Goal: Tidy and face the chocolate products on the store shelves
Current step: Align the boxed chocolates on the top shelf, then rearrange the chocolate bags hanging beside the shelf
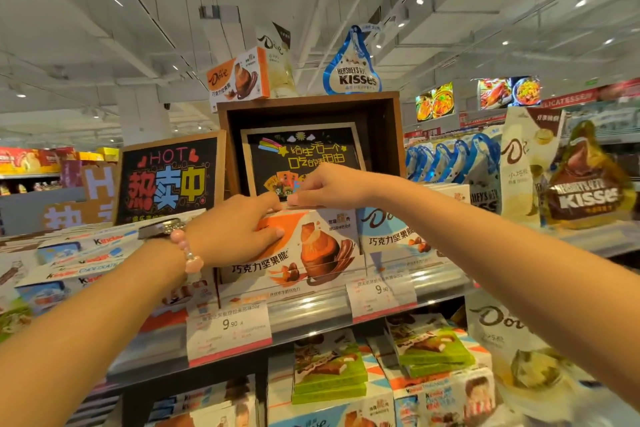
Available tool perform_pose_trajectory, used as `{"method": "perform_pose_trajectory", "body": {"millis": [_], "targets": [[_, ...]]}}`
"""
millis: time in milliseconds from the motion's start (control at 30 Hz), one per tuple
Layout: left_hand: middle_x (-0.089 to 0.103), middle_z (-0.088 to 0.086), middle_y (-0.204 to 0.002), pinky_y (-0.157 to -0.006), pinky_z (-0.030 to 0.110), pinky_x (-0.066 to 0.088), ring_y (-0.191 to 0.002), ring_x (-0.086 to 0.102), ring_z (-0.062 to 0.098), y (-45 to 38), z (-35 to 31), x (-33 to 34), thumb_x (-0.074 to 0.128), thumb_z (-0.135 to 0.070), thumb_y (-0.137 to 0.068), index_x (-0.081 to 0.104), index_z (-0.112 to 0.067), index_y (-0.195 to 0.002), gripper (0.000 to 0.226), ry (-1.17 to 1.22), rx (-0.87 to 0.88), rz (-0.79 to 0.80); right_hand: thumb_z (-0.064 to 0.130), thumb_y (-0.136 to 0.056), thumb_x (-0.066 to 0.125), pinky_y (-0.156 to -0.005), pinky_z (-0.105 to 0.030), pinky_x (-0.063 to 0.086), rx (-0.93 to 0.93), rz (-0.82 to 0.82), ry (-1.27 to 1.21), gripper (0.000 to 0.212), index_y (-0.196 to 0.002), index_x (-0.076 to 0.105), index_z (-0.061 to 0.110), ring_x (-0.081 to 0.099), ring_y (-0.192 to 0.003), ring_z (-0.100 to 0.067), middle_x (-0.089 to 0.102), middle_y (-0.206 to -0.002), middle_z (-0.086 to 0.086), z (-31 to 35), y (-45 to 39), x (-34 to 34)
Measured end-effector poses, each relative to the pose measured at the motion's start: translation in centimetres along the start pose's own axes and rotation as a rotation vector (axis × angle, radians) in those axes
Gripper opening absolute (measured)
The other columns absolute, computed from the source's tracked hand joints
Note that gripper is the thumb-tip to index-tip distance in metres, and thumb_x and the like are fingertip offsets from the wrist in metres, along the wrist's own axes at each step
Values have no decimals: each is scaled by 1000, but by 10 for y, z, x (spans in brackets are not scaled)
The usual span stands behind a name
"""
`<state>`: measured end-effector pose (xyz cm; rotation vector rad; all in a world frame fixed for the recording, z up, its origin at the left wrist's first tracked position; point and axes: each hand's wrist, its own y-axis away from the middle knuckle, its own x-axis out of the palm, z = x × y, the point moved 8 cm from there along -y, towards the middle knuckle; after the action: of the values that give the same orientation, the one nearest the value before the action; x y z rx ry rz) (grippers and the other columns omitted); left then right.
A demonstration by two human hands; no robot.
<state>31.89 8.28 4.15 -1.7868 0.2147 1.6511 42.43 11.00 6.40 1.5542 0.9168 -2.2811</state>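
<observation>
Both hands on the orange Dove box (311,246), front row of the upper shelf (381,302), just left of the blue Dove box (391,236). Left hand (235,229) clamped on the box's upper left corner, thumb pressed to the printed face, fingers curled over the top edge. Right hand (329,185) pinched shut on the top edge near the middle. Box upright, facing out, close behind the price tags (230,329). Likely risks from here: too hard a forward pull tipping the box over the shelf lip onto the green packs (329,367) below; a sideways nudge knocking the blue box askew; a raised right wrist catching the chalkboard sign (301,156) just behind. Boxes behind the front one hidden, so a collapse of the row cannot be ruled out.
</observation>
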Motion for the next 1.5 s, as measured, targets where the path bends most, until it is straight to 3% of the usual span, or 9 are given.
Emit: {"method": "perform_pose_trajectory", "body": {"millis": [167, 300, 367, 633, 900, 1033, 1133, 1233, 1500], "targets": [[61, 3, -97, -77, 37, 51, -83, 58, 17, -11, -3, 3, 51, -34, -91, 43, -21, -110, 24, -71, -78, 50, 37, -101, 35, -86, -36, 45, -4, -47, 139, 44, -105, 65, 4, 59, -94, -24, 65, -100, -13, 0, 22, 5], [57, 4, -116, -80, 33, 50, -97, 57, 17, -16, -17, -12, 61, -35, -84, 42, -22, -122, 45, -53, -155, -14, 28, -99, 45, -91, -15, 33, -89, -274, 76, 38, -132, 53, 11, 49, -121, -15, 55, -133, -5, 3, 66, -32], [55, 3, -124, -87, 33, 46, -111, 54, 19, -23, -37, -26, 66, -35, -82, 47, -21, -123, 47, 48, -121, -168, 24, -96, 53, -88, -15, 40, -113, -430, 20, 35, -128, 56, 12, 54, -112, -10, 60, -124, -3, -5, 96, -61], [67, 5, -81, -76, 36, 48, -84, 65, 27, -78, -159, -23, 70, -16, -79, 63, -19, -77, 8, 804, 28, -480, 9, -85, 55, -70, -15, 44, -166, -905, -13, 16, -99, 61, 14, 55, -76, -3, 58, -82, 9, -90, 233, -156], [56, -7, -96, -71, 20, 48, -86, 57, 6, -135, -263, 16, 77, -20, -72, 44, -21, -108, 49, 809, -40, -591, 4, -85, 62, -69, -24, 45, 46, -893, 18, 25, -104, 56, 18, 57, -83, -15, 58, -94, -4, -226, 317, -176], [54, -14, -95, -65, 15, 46, -86, 55, -2, -150, -275, 30, 78, -15, -72, 38, -22, -114, 59, 904, -148, -613, 16, -83, 68, -93, -30, 41, 205, -894, 92, 48, -127, 49, 13, 49, -112, -19, 50, -119, -5, -284, 334, -188], [57, -7, -104, -67, 20, 48, -92, 58, 7, -157, -274, 39, 78, -15, -71, 35, -20, -125, 69, 960, -255, -599, 29, -79, 74, -105, -37, 37, 353, -834, 5, 71, -139, 37, 17, 41, -126, -19, 44, -136, -4, -323, 334, -192], [55, -1, -115, -83, 35, 51, -104, 56, 16, -161, -270, 51, 79, -16, -69, 37, -18, -127, 71, 978, -365, -587, 36, -77, 75, -99, -39, 42, 452, -719, -165, 82, -143, 29, 18, 47, -118, -17, 47, -134, -2, -351, 328, -180], [68, -4, -95, -76, 32, 53, -92, 64, 14, -168, -273, 74, 75, -13, -75, 63, -19, -103, 32, 1107, -430, -555, 25, -92, 58, -76, -28, 48, 444, -761, -396, 28, -116, 58, 10, 60, -97, -18, 63, -103, -1, -369, 324, -172]]}}
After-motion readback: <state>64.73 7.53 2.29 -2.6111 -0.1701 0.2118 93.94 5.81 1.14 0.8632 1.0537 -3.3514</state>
